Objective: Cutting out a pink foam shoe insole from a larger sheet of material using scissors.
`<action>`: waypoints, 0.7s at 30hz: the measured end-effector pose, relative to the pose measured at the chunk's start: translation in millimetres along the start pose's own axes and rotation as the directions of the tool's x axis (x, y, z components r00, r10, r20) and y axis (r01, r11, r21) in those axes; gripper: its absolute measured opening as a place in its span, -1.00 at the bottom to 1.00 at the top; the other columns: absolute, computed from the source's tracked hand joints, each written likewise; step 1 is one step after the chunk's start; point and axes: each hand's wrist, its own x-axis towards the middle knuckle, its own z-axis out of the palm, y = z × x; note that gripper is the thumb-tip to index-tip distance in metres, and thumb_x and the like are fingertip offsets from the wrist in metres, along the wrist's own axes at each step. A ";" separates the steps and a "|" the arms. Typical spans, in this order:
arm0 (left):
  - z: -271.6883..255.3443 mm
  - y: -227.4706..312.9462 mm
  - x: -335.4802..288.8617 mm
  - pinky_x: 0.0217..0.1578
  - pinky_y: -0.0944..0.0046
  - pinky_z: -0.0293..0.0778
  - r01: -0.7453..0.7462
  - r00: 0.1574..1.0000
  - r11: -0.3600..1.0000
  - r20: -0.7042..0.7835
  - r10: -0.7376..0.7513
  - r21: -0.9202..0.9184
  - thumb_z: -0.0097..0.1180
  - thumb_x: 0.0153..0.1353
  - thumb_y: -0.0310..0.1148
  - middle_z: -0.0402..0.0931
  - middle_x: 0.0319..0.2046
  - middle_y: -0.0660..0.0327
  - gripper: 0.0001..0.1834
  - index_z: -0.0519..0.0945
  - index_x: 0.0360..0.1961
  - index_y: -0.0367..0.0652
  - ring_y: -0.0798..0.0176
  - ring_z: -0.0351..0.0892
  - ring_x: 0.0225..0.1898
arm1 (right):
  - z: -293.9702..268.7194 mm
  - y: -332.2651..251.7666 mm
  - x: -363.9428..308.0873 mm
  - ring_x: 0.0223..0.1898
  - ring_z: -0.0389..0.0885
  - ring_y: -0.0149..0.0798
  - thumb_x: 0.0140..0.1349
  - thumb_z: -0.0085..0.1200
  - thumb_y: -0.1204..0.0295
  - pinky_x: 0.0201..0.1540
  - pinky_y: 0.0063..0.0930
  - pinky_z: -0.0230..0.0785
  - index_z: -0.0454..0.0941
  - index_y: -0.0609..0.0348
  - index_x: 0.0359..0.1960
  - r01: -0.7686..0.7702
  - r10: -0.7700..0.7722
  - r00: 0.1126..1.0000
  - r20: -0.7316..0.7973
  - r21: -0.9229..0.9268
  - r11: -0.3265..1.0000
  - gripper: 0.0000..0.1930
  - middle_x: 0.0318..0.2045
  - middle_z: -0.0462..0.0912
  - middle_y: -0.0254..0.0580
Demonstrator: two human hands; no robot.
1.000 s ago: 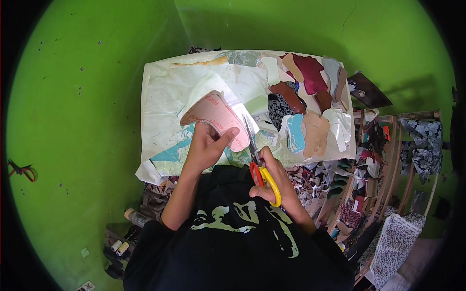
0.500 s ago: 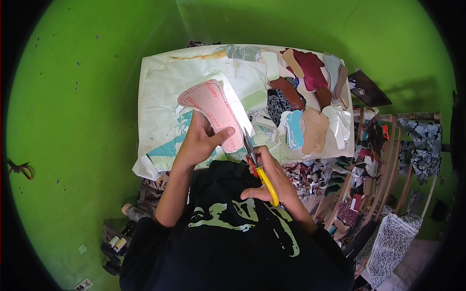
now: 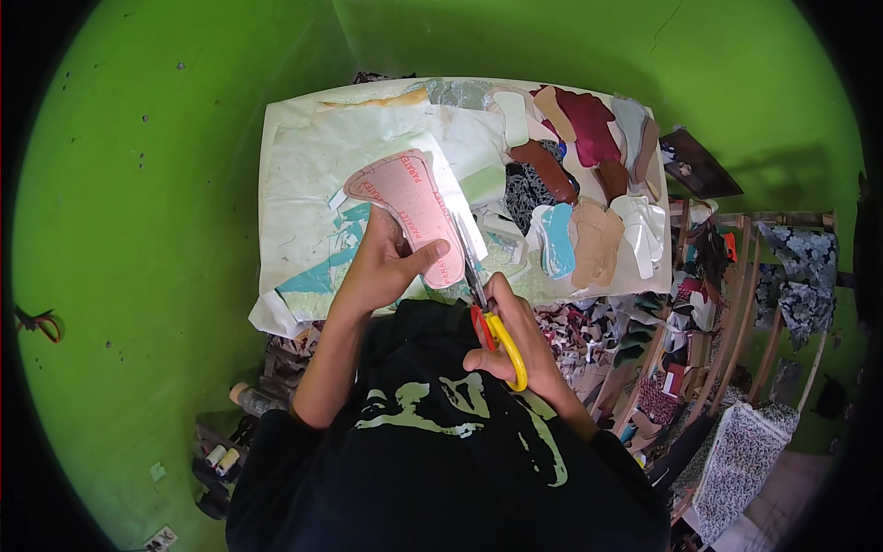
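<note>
My left hand point(image 3: 382, 267) pinches a pink insole-shaped piece point(image 3: 405, 207) with red print, the thumb pressed on its narrow near end. Behind the pink piece, a white sheet point(image 3: 440, 170) sticks out along its right side and is held with it. In my right hand point(image 3: 513, 322) is a pair of scissors point(image 3: 474, 271) with one red and one yellow handle. Its blades point away from me and lie along the right edge of the pink piece, at the white sheet. The fingers inside the handles are partly hidden.
Under my hands is a white-covered table point(image 3: 299, 166) with teal scraps point(image 3: 317, 276). Cut pieces in brown point(image 3: 543, 170), tan point(image 3: 596, 244), blue point(image 3: 556, 241) and maroon point(image 3: 586, 124) lie on its right. A wooden rack point(image 3: 736, 313) with materials stands at the right, beside a green wall point(image 3: 156, 230).
The scissors' blades have advanced farther up along the pink piece's right edge, and the red handle shows more. The pink piece has shifted slightly right in my left hand.
</note>
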 end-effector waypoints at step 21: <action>-0.4 -0.4 -4.9 0.18 0.13 0.39 0.145 0.989 0.979 0.055 -0.139 -0.145 0.29 0.11 -0.67 0.28 0.27 0.10 0.03 -0.15 0.46 -0.16 0.22 0.40 0.22 | 5.9 10.7 3.9 -0.67 0.29 -0.47 -0.36 0.44 -0.37 -0.58 -0.56 0.19 0.12 0.13 -0.27 0.089 -0.092 0.995 -0.038 -0.072 0.993 -0.04 -0.71 0.29 -0.38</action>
